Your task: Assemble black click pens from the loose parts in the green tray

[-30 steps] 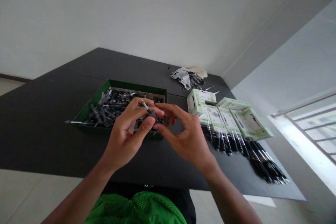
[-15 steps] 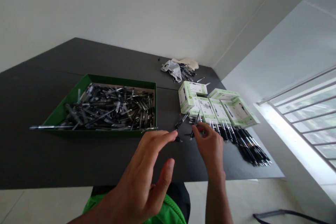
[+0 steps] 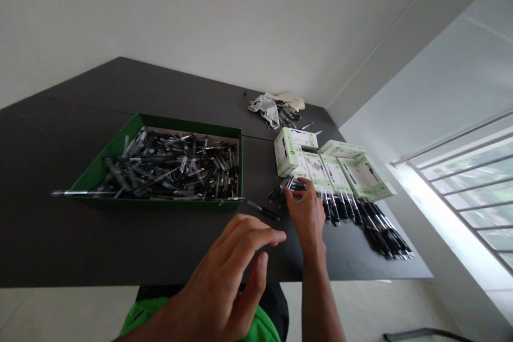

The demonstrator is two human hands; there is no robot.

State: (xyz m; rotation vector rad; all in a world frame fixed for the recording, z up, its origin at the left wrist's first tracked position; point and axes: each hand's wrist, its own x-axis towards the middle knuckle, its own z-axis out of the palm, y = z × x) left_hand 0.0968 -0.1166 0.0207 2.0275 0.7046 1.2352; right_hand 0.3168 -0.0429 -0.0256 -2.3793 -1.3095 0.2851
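My left hand (image 3: 236, 272) hovers over the front of the dark table with fingers stretched and thumb apart; it holds nothing. At the right, my right hand (image 3: 306, 211) reaches down to a small cluster of black-and-clear pens (image 3: 279, 187), thumb and forefinger apart. Its other fingers are partly hidden. One pen (image 3: 264, 210) lies alone on the table between the two hands. To the left, a green box (image 3: 192, 122) is filled with a jumbled heap of pens (image 3: 172, 165). Rows of pens (image 3: 387, 227) lie at the right of my right hand.
White-and-green cartons (image 3: 286, 152) stand behind the pen rows, one of them an open tray (image 3: 366, 173). Farther back, cloth gloves (image 3: 266, 109) lie by more loose pens (image 3: 289, 115). One long pen (image 3: 82, 193) sticks out over the green box's left front corner. A barred window is at the right.
My hands have parted from the pen held between them over the green box. The right hand moved right to the pen cluster, and its fingers have spread; the left hand has come nearer to me.
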